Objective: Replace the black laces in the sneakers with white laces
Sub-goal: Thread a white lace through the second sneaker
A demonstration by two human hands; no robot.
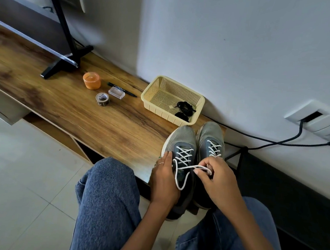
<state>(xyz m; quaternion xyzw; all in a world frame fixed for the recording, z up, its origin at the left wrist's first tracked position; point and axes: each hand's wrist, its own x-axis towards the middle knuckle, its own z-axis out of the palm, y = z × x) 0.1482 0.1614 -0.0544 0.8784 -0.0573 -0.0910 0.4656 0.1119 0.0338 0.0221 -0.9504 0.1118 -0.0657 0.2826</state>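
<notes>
Clearly the white lace [184, 166] is the thing that matters: it criss-crosses up the left sneaker [182, 148] at lower centre of the frame, then runs as a taut strand rightward into my right hand [218, 180], with a slack loop drooping toward the bottom of the frame. My right hand pinches that strand between thumb and fingertips, just right of the shoe's tongue. My left hand [165, 176] wraps the shoe's left flank, fingers curled over the eyelet edge to steady it. The shoe's long axis runs from heel near my knees to toe pointing up toward the wall, so the lace lies crosswise to it, and the right hand is plainly the nearer one for the next pull or knot. The right sneaker [211, 140], already laced white, sits touching alongside, partly behind my right hand; I judge it crowds the space for tying. Beyond the toes, a cream basket [155, 92] holds the black laces [184, 109]. Further upper left on the wooden shelf [72, 113] sit a tape roll [102, 99], a pen [121, 89] and an orange tub [91, 80], well apart.
</notes>
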